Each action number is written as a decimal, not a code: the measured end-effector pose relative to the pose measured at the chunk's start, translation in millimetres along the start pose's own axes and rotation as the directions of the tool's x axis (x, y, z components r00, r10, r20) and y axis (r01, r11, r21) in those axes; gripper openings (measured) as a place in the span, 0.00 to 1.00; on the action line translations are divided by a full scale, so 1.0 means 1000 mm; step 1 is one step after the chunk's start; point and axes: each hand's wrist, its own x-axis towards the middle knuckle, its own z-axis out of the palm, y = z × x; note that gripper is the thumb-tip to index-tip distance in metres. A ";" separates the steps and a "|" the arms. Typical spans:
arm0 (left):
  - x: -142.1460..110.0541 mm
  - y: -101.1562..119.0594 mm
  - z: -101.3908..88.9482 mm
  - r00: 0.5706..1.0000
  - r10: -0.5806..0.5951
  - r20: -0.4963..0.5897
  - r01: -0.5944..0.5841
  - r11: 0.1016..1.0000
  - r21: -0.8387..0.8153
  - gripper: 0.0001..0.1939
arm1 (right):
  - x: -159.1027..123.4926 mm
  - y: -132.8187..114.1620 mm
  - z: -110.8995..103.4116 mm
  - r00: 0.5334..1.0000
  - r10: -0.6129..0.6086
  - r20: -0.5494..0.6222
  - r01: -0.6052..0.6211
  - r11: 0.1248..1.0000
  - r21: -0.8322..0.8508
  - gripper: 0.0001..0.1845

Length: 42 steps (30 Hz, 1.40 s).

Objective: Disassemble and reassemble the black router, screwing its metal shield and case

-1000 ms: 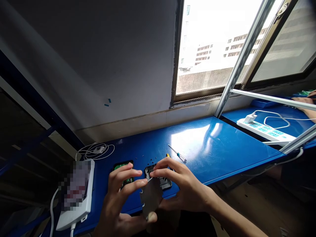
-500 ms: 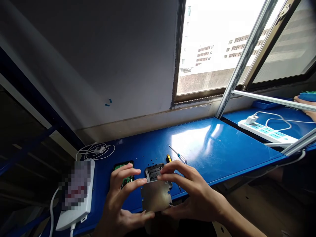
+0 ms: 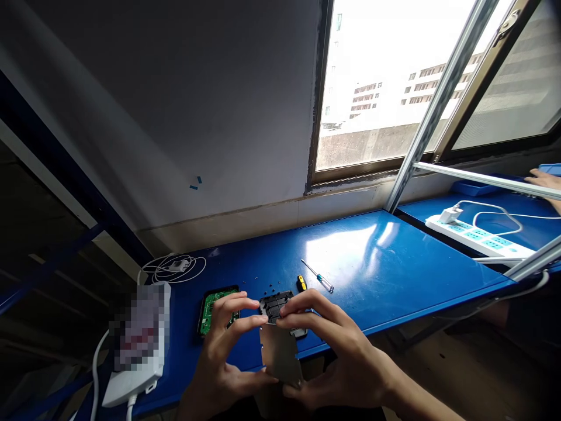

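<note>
Thin grey metal plate (image 3: pixel 279 354), held up in front of you at the near edge of the desk (image 3: pixel 372 263), tilted, dull sheen on its face. Your left hand (image 3: pixel 221 356) pinches it on one side, fingertips at the far edge, thumb at the near edge. Your right hand (image 3: pixel 339 348) grasps it the same way on the other side. Palms off the metal, middle of the face uncovered.

Handling, by judgement: light for its breadth, stiff across the face, though a thin sheet like this could bend if you squeeze edge to edge. Smooth surface, likely slippery under dry fingertips. Small notches show along the side edges; expect them to catch skin. Best hold: the far and near edges, near the corners, as you have it, pressure even on both sides.

Behind the plate, on the desk: a black plastic casing (image 3: pixel 274 305), ribbed inside, probably light and rigid; take it by the outer walls. To your left, a green circuit board (image 3: pixel 216 305) in a dark shell, the fragile piece; keep to the shell's rim. Tiny dark screws (image 3: pixel 272 286) lie loose beyond the casing, easily scattered by a sleeve.
</note>
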 end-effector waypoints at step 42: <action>-0.017 -0.002 0.035 0.985 -0.154 0.080 0.165 0.976 -0.142 0.29 | -0.048 0.051 0.030 0.958 0.230 0.174 -0.243 0.968 0.057 0.35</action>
